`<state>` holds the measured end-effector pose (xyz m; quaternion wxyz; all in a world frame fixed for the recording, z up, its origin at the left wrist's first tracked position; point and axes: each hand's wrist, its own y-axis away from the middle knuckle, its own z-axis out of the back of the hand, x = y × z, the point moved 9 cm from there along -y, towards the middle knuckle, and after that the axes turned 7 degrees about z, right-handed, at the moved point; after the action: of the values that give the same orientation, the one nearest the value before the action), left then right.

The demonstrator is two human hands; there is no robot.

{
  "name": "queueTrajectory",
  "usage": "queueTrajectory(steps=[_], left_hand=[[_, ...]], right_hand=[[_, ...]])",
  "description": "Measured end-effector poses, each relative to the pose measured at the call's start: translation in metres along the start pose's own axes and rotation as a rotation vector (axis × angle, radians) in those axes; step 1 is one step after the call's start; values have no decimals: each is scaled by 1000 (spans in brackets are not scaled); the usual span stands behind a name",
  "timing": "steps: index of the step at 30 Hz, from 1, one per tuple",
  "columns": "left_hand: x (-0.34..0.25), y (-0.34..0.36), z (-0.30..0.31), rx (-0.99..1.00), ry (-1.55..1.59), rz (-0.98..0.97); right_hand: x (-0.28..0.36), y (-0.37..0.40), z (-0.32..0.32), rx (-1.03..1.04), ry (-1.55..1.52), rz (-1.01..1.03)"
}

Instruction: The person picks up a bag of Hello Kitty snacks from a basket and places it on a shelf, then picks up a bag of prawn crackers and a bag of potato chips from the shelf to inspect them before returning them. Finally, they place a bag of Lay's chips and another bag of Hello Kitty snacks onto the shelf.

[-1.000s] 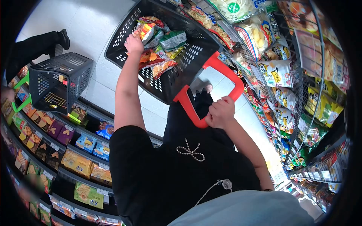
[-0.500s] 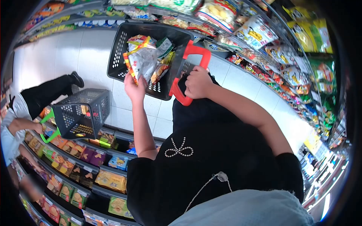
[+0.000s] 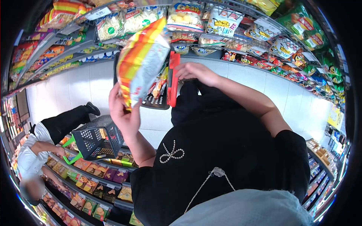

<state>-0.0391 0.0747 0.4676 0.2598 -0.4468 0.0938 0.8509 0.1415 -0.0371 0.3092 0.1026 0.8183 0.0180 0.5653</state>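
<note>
A red, yellow and silver snack bag (image 3: pixel 141 62) is raised above the black basket (image 3: pixel 156 102), hiding much of it. My left hand (image 3: pixel 126 113) is closed on the bag's lower edge. Beside the basket's red handle (image 3: pixel 173 81), my right hand (image 3: pixel 196 73) has its fingers loosely stretched out, the tips at the handle's edge; whether they touch it is unclear. Other snack packets (image 3: pixel 160 84) show in the basket behind the raised bag.
Shelves of bagged snacks (image 3: pixel 184 17) run along the top and right. At the left, a co-shopper (image 3: pixel 36 141) holds a dark basket with green handles (image 3: pixel 98 137). Boxed goods (image 3: pixel 90 184) line the lower-left shelves. Pale floor tiles (image 3: pixel 245 75) lie between.
My left hand has lifted the snack bag up out of the basket and turned it. My right hand has loosened from the red handle. The view has shifted, showing more of the upper shelves.
</note>
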Motion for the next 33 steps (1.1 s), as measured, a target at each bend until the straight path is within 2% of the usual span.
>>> queueTrajectory(steps=[1,4,6,7,8,10,13,15,18,26,29,32,33], left_hand=[[-20,1,-10,-9,-1,-163],[-70,12,-50,16,-7,-541],[-93,20,-86,151,-53,-665],[-99,25,-104,219,-190,-701],[-107,32,-116,225,-228,-778],[-117,45,-144,229,-308,-929],[-110,58,-181,228,-385,-1008],[-105,63,-194,255,-393,-1022],[-104,68,-204,270,-400,-1039],[-100,59,-201,230,-403,-990],[-97,42,-185,320,-90,-763],[-67,21,-164,174,29,-490],[-39,11,-166,203,220,-322]], right_hand=[[1,9,6,64,-121,-33],[26,34,28,15,-434,-67],[45,46,35,-17,-696,-49],[51,50,39,-59,-848,-40],[52,55,48,-116,-951,-24],[40,63,76,-281,-859,-10],[35,73,94,-349,-811,-58],[37,80,105,-409,-749,-69],[33,86,107,-376,-737,-149],[22,70,118,-290,-678,-183],[17,65,118,-255,-722,-187],[15,62,115,-239,-763,-222],[17,61,112,-213,-763,-220]])
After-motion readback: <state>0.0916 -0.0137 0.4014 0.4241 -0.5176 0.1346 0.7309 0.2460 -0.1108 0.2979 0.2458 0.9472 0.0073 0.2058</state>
